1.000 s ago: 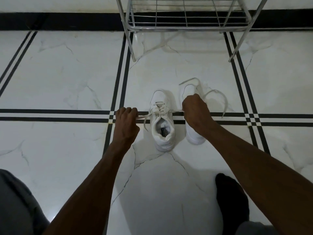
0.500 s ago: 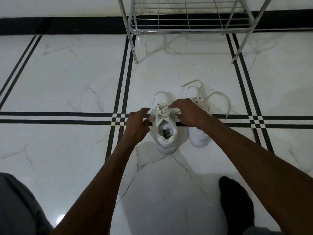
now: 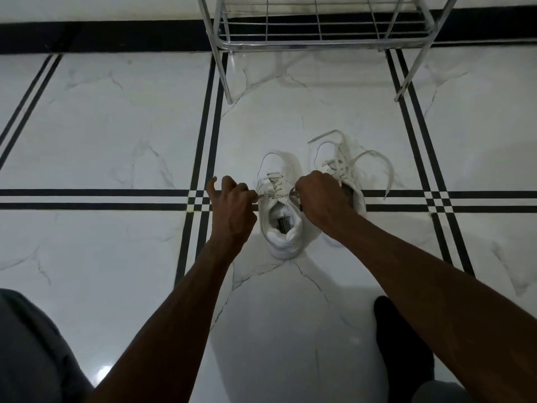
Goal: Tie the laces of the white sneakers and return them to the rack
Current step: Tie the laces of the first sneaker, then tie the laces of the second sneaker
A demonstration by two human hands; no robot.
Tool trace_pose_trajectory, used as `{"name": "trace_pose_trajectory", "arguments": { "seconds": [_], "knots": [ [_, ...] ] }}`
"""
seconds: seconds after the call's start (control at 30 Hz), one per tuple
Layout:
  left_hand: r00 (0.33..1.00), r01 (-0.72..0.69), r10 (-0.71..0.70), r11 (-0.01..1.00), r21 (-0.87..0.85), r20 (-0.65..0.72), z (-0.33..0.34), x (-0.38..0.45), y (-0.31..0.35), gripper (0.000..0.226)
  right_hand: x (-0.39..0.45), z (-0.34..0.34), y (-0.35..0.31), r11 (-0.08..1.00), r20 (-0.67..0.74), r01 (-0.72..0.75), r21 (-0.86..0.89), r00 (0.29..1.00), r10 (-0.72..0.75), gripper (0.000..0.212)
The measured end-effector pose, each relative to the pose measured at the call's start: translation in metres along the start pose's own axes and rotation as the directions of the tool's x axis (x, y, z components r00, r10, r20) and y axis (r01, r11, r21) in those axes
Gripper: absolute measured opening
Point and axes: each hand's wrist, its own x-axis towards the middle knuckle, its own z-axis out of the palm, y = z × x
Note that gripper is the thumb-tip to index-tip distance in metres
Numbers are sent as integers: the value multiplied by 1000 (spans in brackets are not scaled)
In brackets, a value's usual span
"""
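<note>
Two white sneakers stand side by side on the marble floor, toes pointing away from me. The left sneaker (image 3: 283, 228) sits between my hands. My left hand (image 3: 232, 207) pinches its lace at the left side, other fingers spread. My right hand (image 3: 322, 199) is closed on the lace at the right side and covers part of the right sneaker (image 3: 345, 167). That shoe's laces (image 3: 377, 167) lie loose in wide loops on the floor.
A metal wire shoe rack (image 3: 319, 30) stands against the wall ahead, its legs (image 3: 225, 80) on the floor. My black-socked foot (image 3: 398, 338) rests at the lower right, and a grey trouser leg (image 3: 32, 350) fills the lower left corner.
My hands were spread wide pulling the lace ends outward, then came together over the left sneaker's knot. Now they sit just either side of it, holding the lace.
</note>
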Motion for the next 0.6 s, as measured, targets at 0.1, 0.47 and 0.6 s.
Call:
{"name": "trace_pose_trajectory", "arguments": {
  "seconds": [0.1, 0.47, 0.6],
  "knots": [
    [998, 39, -32, 991, -127, 55, 2, 0, 4, 27, -1, 6, 1, 995, 0, -26, 91, 1000, 26, 10],
    [844, 536, -240, 384, -752, 479, 7, -1, -5, 59, 6, 21, -5, 660, 336, -313, 683, 937, 97, 21],
    [817, 574, -265, 291, -765, 512, -1, 2, -25, 60, 6, 23, -30, 471, 370, -360, 805, 926, 75, 21]
  ]
}}
